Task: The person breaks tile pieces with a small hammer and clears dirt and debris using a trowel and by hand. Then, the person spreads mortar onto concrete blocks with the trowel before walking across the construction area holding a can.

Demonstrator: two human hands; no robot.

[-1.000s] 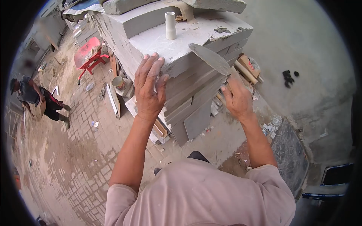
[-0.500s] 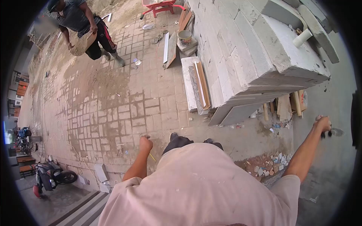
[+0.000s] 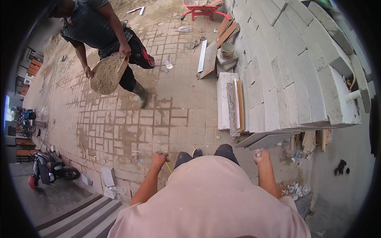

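My left hand (image 3: 159, 158) hangs low in front of my left hip with its fingers curled. Any object inside it is too small to make out. A thin yellow strip (image 3: 169, 167) shows just beside it. On the other side, my right hand (image 3: 261, 156) is closed in a fist near my right thigh, below the leaning grey boards (image 3: 265, 139). Whatever the fist may hold is hidden. Ahead to the left, a co-worker (image 3: 93, 29) walks with both hands on a shallow round basin (image 3: 121, 68) of sand (image 3: 107, 75).
A tall stack of pale blocks (image 3: 274, 71) rises at the right. Beside it stand a bucket (image 3: 227, 50), planks (image 3: 239, 105) and a red wheelbarrow (image 3: 203, 8). Rubble (image 3: 293, 190) lies by the grey wall (image 3: 337, 198). Motorcycles (image 3: 51, 168) and steps (image 3: 83, 214) are at left.
My right hand has come down from the grey wall to my side. The co-worker has stepped closer, tilting the basin so its sand shows. My view has turned slightly left.
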